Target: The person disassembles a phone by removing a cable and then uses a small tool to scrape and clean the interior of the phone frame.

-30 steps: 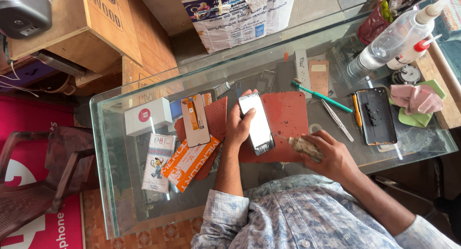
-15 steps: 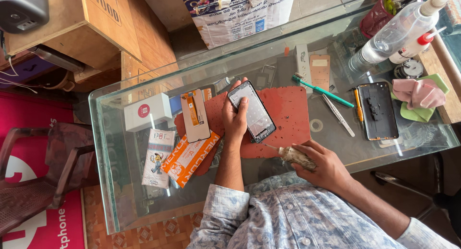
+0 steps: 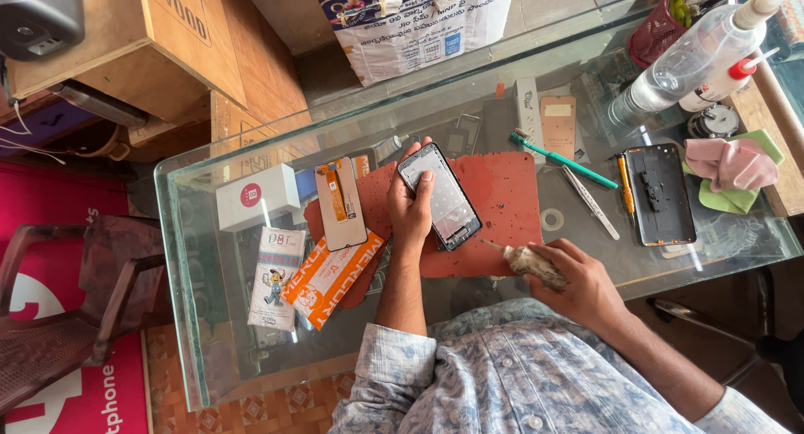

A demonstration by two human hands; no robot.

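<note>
Item 1: dark rectangular phone frame w/ pale inner plate (image 3: 442,198), 1 pc, tilted, top twd 11 o'clock; grasped in left hand (image 3: 410,212), thumb across its face, held over rust-red rubber work mat (image 3: 502,195).

Item 2: grubby tan bristle brush (image 3: 536,267), 1 pc, clenched in right hand (image 3: 578,287), at 4 o'clock of frame, tip just beside frame's lower corner.

Surface: clear glass tabletop (image 3: 209,317), smooth, reflective.

Others: black phone back shell (image 3: 662,193), 1, at 3 o'clock; green-handled toothbrush (image 3: 563,159), 1; clear plastic squeeze bottles (image 3: 687,66), 2, at 2 o'clock; white carton (image 3: 256,197), 1, at 9 o'clock.
</note>
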